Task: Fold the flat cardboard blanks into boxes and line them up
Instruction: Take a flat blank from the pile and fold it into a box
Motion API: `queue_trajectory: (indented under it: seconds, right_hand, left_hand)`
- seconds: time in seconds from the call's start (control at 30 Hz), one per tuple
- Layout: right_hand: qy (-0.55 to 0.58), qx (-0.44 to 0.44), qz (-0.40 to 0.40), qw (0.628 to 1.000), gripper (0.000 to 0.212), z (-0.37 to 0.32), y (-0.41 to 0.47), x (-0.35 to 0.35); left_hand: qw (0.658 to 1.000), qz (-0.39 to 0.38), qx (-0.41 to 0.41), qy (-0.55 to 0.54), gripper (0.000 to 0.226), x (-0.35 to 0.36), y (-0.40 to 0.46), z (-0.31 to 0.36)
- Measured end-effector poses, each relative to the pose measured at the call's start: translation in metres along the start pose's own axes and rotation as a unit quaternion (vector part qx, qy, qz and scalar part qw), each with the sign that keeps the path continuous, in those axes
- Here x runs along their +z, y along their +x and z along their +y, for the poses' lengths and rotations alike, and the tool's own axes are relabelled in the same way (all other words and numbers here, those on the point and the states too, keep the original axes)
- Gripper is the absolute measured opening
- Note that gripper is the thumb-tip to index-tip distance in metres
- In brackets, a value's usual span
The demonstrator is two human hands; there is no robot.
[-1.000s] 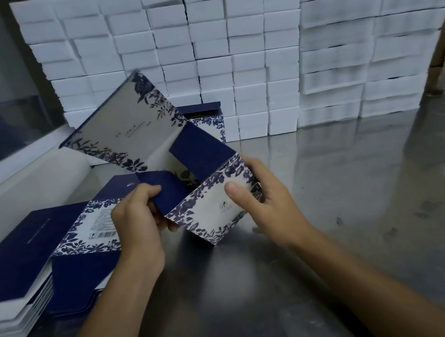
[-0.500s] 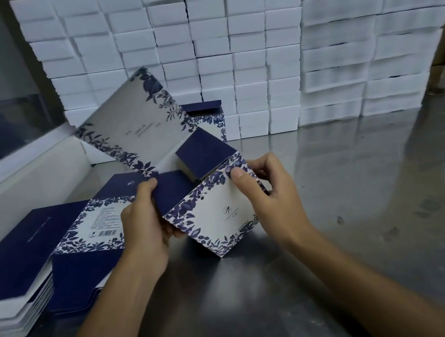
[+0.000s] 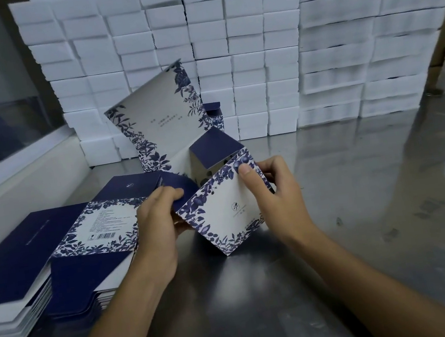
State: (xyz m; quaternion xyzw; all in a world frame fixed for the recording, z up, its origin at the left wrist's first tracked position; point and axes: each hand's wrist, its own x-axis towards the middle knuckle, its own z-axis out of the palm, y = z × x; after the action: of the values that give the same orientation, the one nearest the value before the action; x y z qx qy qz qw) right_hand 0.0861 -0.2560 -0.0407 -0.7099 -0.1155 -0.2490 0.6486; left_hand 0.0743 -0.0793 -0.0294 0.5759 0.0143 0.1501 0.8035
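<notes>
Steel table (image 3: 365, 204), shiny, fills the lower view. Wall of white foam blocks (image 3: 225, 38) stacked along its far edge, many rows high. Stack of flat blanks (image 3: 56, 265) at the left on the table, navy and white with a blue leaf border, barcode panel facing up on the top one. Half-folded box (image 3: 221, 206) held above the table at center, tilted onto one corner; its long lid panel (image 3: 159, 120) stands up toward the foam, a navy flap (image 3: 215, 149) sticks out at the top. One finished box (image 3: 215, 117) stands behind the lid, mostly hidden. Left hand (image 3: 157, 224) grips a navy side flap, fingers curled over it. Right hand (image 3: 277, 197) pinches the front panel's upper right edge, thumb on the printed face.
</notes>
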Motion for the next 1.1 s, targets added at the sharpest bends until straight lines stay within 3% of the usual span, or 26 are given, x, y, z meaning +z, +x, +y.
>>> queue_trajectory:
  seconds: [0.27, 0.4, 0.53, 0.67, 0.8, 0.9, 1.03, 1.1]
  right_hand:
    - [0.000, 0.028, -0.001, 1.000, 0.039, 0.012, 0.005, -0.004]
    - [-0.013, 0.019, -0.014, 1.000, 0.034, 0.014, 0.005, -0.006]
    - [-0.014, 0.028, -0.031, 0.999, 0.033, 0.019, 0.004, -0.007]
    - [-0.033, 0.039, -0.048, 0.998, 0.029, 0.024, 0.003, -0.004]
    - [-0.094, 0.016, 0.029, 0.995, 0.022, 0.027, 0.005, -0.006]
    - [-0.094, 0.005, 0.025, 0.995, 0.010, 0.022, 0.007, -0.007]
    - [-0.024, 0.014, 0.020, 0.999, 0.051, 0.017, 0.004, -0.004]
    - [-0.011, 0.011, 0.026, 1.000, 0.057, 0.017, 0.005, -0.005]
  left_hand:
    - [0.994, -0.098, 0.025, 0.032, 0.029, -0.001, -0.007, -0.005]
    - [0.996, -0.069, 0.042, 0.041, 0.032, 0.001, -0.006, -0.006]
    - [0.994, -0.009, 0.071, 0.085, 0.074, 0.003, -0.006, -0.009]
    - [0.992, -0.015, 0.079, 0.092, 0.091, 0.004, -0.008, -0.008]
    - [0.989, 0.031, 0.086, 0.115, 0.055, 0.003, -0.008, -0.006]
    - [0.989, 0.070, 0.058, 0.120, 0.033, 0.000, -0.005, -0.006]
    - [0.983, 0.074, 0.028, 0.165, 0.014, -0.003, 0.001, -0.010]
    - [0.986, 0.070, 0.010, 0.154, 0.031, -0.006, 0.002, -0.011]
